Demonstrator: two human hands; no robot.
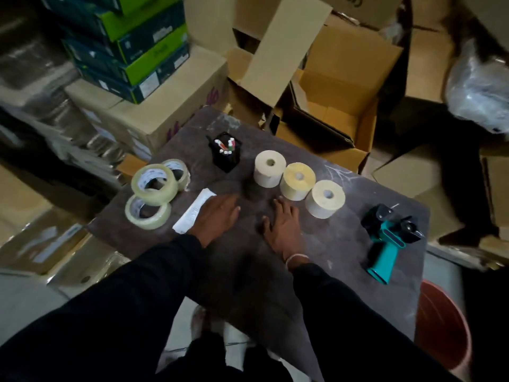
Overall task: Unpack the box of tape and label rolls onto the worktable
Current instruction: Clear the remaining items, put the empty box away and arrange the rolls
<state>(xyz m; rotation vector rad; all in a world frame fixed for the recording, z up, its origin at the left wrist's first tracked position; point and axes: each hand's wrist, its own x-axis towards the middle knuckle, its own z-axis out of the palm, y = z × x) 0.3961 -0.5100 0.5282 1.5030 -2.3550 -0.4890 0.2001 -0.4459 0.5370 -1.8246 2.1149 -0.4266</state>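
Your left hand [217,216] and right hand [283,230] lie flat on the table [344,244], fingers straight, probably holding nothing; tape rolls [154,188] left, label rolls [297,181] far.

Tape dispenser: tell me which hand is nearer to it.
Right. The right hand lies flat on the table left of the tape dispenser, apart from it. The left hand rests farther left, on the paper slip.
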